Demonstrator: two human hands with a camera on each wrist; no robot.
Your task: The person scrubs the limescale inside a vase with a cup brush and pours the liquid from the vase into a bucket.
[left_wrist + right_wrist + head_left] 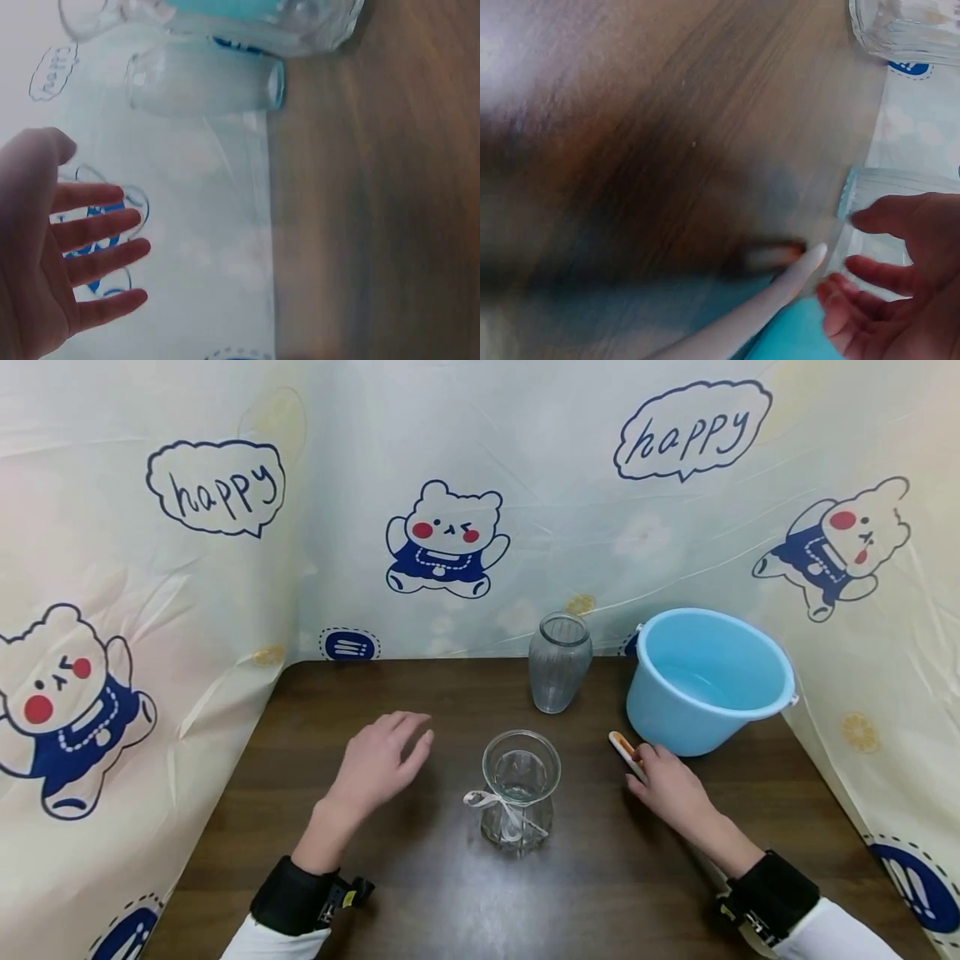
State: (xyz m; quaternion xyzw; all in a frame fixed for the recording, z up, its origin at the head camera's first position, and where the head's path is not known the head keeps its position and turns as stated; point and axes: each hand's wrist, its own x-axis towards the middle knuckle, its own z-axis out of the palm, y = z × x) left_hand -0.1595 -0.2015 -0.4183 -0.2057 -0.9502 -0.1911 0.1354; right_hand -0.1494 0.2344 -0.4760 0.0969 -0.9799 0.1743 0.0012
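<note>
My left hand [378,764] hovers over the table left of a wide-mouthed glass vase [525,837] with a white ribbon bow. In the left wrist view its fingers [105,259] are spread and nearly straight, holding nothing. By the blue bucket, my right hand [671,789] is over a long, slim white object with an orange part [622,747], perhaps a handle. That white shaft [757,315] runs beside the loosely bent right fingers [877,277] in the right wrist view, with thumb and fingertips apart. Its far end is largely hidden under the arm.
A taller ribbed glass vase [560,668] stands at the table's back edge. The light blue bucket [690,722] stands right of it. A printed cloth [555,527] surrounds the brown table [442,902] at the back and sides.
</note>
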